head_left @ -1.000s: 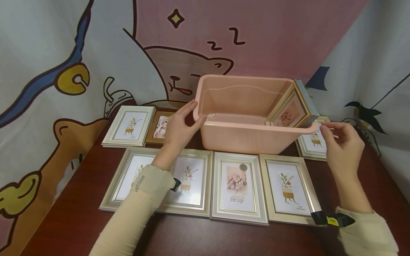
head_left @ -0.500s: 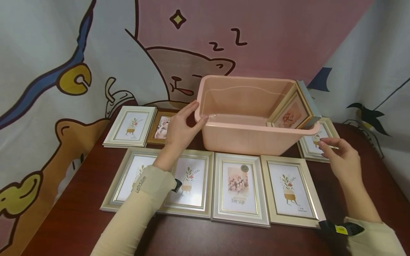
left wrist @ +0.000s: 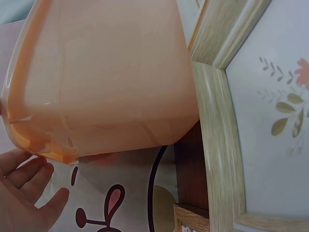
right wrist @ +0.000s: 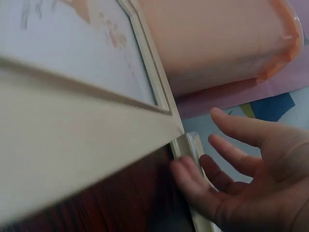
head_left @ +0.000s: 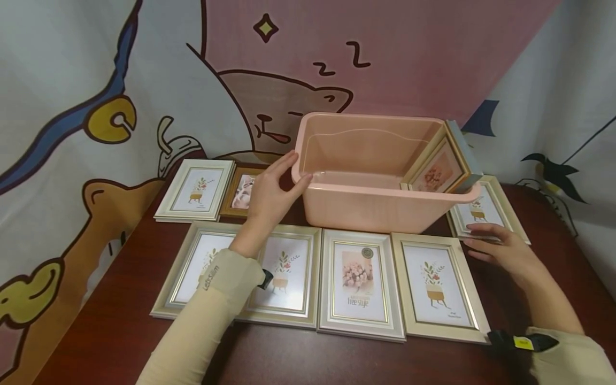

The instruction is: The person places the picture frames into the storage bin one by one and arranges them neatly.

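Note:
A pink plastic tub [head_left: 380, 206] stands at the middle back of the dark wooden table [head_left: 106, 331]. One picture frame [head_left: 440, 170] leans upright inside its right end. My left hand [head_left: 287, 172] rests against the tub's left end, fingers along the wall and thumb by the front rim; the left wrist view shows the tub [left wrist: 106, 82] above the relaxed fingers [left wrist: 29, 179]. My right hand [head_left: 474, 240] lies low on the table, fingers touching the near edge of a cream frame [head_left: 483, 208] lying right of the tub. In the right wrist view its spread fingers [right wrist: 193, 179] meet that frame's edge [right wrist: 186, 142].
Several framed prints lie flat in a row before the tub, from the leftmost [head_left: 199, 267] to the rightmost [head_left: 438, 286]. A white frame [head_left: 194, 190] and a small brown frame [head_left: 242, 191] lie at the back left. A cartoon cloth backdrop [head_left: 144, 80] rises behind the table.
My right hand has dropped from beside the tub's right rim to the frame lying on the table right of it. The left hand and the tub have stayed put.

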`<state>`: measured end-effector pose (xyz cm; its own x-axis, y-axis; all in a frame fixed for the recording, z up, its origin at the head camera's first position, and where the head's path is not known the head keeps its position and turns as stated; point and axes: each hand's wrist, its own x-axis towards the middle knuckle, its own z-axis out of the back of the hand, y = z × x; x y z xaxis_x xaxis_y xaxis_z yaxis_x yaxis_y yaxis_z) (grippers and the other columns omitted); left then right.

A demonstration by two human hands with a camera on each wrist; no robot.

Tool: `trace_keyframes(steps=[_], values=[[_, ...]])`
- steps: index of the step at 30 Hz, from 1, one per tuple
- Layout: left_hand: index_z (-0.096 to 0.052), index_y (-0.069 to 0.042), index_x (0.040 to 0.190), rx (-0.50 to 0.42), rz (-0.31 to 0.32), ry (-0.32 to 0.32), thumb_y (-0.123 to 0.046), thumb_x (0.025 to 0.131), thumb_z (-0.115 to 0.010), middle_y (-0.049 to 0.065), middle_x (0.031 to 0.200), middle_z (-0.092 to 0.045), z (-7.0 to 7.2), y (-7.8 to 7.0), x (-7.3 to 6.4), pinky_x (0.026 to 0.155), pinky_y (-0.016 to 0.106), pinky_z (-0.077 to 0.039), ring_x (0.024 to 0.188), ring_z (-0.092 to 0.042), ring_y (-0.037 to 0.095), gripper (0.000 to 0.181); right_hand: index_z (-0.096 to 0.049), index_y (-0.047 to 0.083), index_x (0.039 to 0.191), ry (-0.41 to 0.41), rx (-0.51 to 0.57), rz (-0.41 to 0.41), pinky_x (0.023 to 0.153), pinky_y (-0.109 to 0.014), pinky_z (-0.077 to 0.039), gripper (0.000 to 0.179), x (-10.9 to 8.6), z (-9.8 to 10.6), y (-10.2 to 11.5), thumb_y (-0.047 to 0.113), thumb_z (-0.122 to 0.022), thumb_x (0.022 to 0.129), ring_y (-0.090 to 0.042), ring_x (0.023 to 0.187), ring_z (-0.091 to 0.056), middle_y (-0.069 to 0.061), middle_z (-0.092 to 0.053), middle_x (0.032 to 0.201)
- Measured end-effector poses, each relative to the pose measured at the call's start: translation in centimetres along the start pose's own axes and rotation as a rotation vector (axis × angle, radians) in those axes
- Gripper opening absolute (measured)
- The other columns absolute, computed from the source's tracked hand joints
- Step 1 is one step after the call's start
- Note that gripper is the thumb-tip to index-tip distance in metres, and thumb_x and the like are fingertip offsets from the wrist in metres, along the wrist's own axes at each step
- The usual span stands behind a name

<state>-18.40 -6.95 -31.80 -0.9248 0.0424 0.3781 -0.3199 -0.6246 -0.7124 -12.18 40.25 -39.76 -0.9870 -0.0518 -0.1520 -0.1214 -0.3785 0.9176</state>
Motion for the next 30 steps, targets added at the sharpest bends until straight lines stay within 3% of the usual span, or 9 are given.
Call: trace_keyframes(steps=[4,8,11,15,21,30], values=[[-0.055,-0.014,0.144,-0.005,0.004,0.003,-0.044,0.092,-0.068,-0.002,0.151,-0.052,-0.1,0.0,0.0,0.119,0.044,-0.035,0.142,-0.046,0.021,0.061,-0.057,0.019,0.116,0.08,0.021,-0.011,0.074,-0.02,-0.06,0.029,-0.1,0.2,-0.3,0.002,-0.065,0.094,0.003,0.087,-0.067,0.016,-0.063,0.099],[-0.055,-0.015,0.144,-0.003,0.007,0.004,-0.045,0.092,-0.067,-0.002,0.151,-0.052,0.0,0.0,0.0,0.12,0.045,-0.034,0.143,-0.046,0.021,0.061,-0.05,0.006,0.135,0.14,-0.156,-0.042,0.076,-0.019,-0.058,0.043,-0.2,0.0,0.0,0.014,-0.066,0.096,0.003,0.09,-0.066,0.021,-0.063,0.103],[-0.055,-0.015,0.144,0.001,0.008,0.003,-0.046,0.092,-0.067,-0.001,0.151,-0.052,0.1,0.0,-0.1,0.12,0.045,-0.034,0.143,-0.046,0.021,0.062,-0.042,-0.005,0.143,0.163,-0.321,-0.007,0.074,-0.02,-0.055,0.059,-0.1,-0.2,0.1,0.019,-0.067,0.095,0.001,0.088,-0.063,0.008,-0.063,0.109],[-0.055,-0.015,0.144,0.002,0.005,0.007,-0.046,0.092,-0.066,-0.001,0.151,-0.052,0.1,-0.1,-0.1,0.12,0.046,-0.033,0.143,-0.046,0.021,0.062,-0.046,-0.01,0.139,0.163,-0.464,0.062,0.069,-0.02,-0.05,0.061,0.3,-0.5,0.0,0.016,-0.072,0.091,0.001,0.083,-0.056,-0.011,-0.059,0.11],[-0.054,-0.016,0.144,0.004,0.004,0.007,-0.045,0.093,-0.066,-0.002,0.152,-0.051,0.1,0.0,0.0,0.12,0.046,-0.034,0.143,-0.046,0.021,0.061,-0.051,-0.012,0.13,0.146,-0.539,0.067,0.065,-0.019,-0.046,0.059,0.7,-1.1,0.3,0.016,-0.077,0.086,-0.001,0.078,-0.049,-0.012,-0.058,0.101],[-0.054,-0.015,0.144,0.003,0.007,0.009,-0.045,0.092,-0.067,-0.002,0.152,-0.051,0.1,-0.1,0.0,0.119,0.046,-0.035,0.143,-0.046,0.022,0.061,-0.054,-0.012,0.116,0.143,-0.583,0.006,0.06,-0.024,-0.052,0.046,0.6,-1.6,1.2,0.018,-0.074,0.088,-0.007,0.075,-0.058,-0.019,-0.064,0.098]])
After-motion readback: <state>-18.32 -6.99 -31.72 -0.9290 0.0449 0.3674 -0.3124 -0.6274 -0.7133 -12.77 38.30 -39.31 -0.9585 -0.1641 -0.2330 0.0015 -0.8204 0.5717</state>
